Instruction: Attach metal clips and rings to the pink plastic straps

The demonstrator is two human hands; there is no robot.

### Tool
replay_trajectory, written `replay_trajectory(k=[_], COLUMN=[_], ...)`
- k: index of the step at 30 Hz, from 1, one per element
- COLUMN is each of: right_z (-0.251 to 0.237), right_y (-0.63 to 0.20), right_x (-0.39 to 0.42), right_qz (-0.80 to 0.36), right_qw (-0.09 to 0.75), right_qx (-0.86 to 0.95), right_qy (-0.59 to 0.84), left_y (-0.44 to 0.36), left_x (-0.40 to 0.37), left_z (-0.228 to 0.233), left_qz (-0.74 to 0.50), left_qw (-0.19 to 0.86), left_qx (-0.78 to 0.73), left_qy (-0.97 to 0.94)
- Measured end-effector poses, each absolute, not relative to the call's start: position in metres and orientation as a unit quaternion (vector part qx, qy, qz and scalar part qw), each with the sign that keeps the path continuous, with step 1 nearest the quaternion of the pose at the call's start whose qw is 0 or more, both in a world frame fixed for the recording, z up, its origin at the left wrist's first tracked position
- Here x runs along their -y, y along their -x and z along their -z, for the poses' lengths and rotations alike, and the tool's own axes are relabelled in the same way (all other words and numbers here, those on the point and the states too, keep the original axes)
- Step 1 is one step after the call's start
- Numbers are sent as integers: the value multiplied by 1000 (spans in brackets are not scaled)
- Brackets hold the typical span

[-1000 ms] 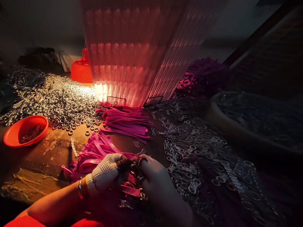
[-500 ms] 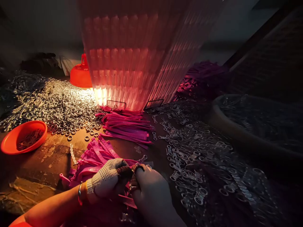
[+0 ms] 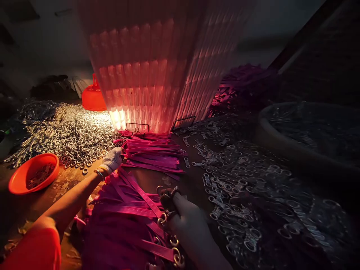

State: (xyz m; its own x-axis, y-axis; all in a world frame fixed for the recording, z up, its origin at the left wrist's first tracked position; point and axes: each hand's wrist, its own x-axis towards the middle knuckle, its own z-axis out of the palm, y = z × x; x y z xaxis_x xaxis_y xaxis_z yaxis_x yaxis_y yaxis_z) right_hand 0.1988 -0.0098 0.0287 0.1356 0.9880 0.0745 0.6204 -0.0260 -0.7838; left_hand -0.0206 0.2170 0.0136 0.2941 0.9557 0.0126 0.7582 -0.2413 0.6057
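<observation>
My left hand (image 3: pixel 111 159), in a white dotted glove with dark fingertips, reaches to the near edge of a heap of metal rings (image 3: pixel 84 131), beside a bundle of magenta straps (image 3: pixel 152 152). Its fingertips are hidden, so a hold is not visible. My right hand (image 3: pixel 182 212), with dark coverings on the fingers, is closed around a small metal piece whose ring (image 3: pixel 159 189) juts out at the fingertips. Under and left of it lies a pile of magenta straps (image 3: pixel 123 221), several with metal rings (image 3: pixel 177 257) at their ends.
An orange bowl (image 3: pixel 14 183) with small metal parts stands at left. A red lamp (image 3: pixel 94 98) lights the ring heap beside a translucent ribbed panel (image 3: pixel 140 82). Linked metal fittings (image 3: pixel 236 195) spread over the right side, near a large tub (image 3: pixel 267 129). More purple straps (image 3: pixel 247 82) lie behind.
My left hand has left my right hand and moved up and left to the ring heap. The right hand has shifted slightly right. More of the near strap pile now shows.
</observation>
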Motion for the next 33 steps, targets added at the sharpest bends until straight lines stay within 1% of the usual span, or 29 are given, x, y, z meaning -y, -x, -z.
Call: replay_trajectory(k=[4, 7, 9, 12, 14, 16, 18, 20, 22, 24, 26, 28, 31, 33], right_z=[-34, -43, -49, -57, -61, -65, -69, -72, -74, -76, -77, -79, -77, -73], right_y=[-205, -215, -223, -232, -233, -231, -225, -219, -214, -210, -208, -205, -198, -194], right_x=[9, 9, 10, 11, 13, 16, 19, 22, 24, 25, 26, 27, 29, 30], right_qz=[-228, -201, -181, -161, -156, -155, -160, -159, -143, -120, -100, -77, -15, 51], right_qw=[336, 331, 334, 330, 325, 322, 316, 303, 286, 261, 219, 162, 102, 107], right_qx=[615, 618, 611, 599, 598, 604, 622, 648, 676, 701, 719, 730, 744, 757], right_qy=[676, 685, 695, 711, 716, 713, 699, 681, 664, 653, 652, 660, 660, 643], left_y=[25, 29, 36, 47, 50, 46, 34, 15, -5, -22, -32, -36, -36, -35], left_x=[-236, -230, -222, -204, -185, -161, -132, -102, -74, -52, -38, -31, -32, -35], left_z=[1, 0, -12, -46, -76, -102, -114, -109, -92, -73, -59, -54, -58, -64], left_qz=[-180, -210, -242, -291, -343, -418, -433, -394, -329, -263, -208, -178, -177, -177], left_qw=[240, 255, 280, 327, 374, 477, 550, 625, 696, 742, 756, 739, 660, 601], left_qx=[-570, -572, -570, -557, -522, -440, -395, -380, -373, -367, -366, -376, -399, -394], left_qy=[-765, -751, -734, -706, -686, -636, -595, -557, -517, -495, -501, -530, -612, -673])
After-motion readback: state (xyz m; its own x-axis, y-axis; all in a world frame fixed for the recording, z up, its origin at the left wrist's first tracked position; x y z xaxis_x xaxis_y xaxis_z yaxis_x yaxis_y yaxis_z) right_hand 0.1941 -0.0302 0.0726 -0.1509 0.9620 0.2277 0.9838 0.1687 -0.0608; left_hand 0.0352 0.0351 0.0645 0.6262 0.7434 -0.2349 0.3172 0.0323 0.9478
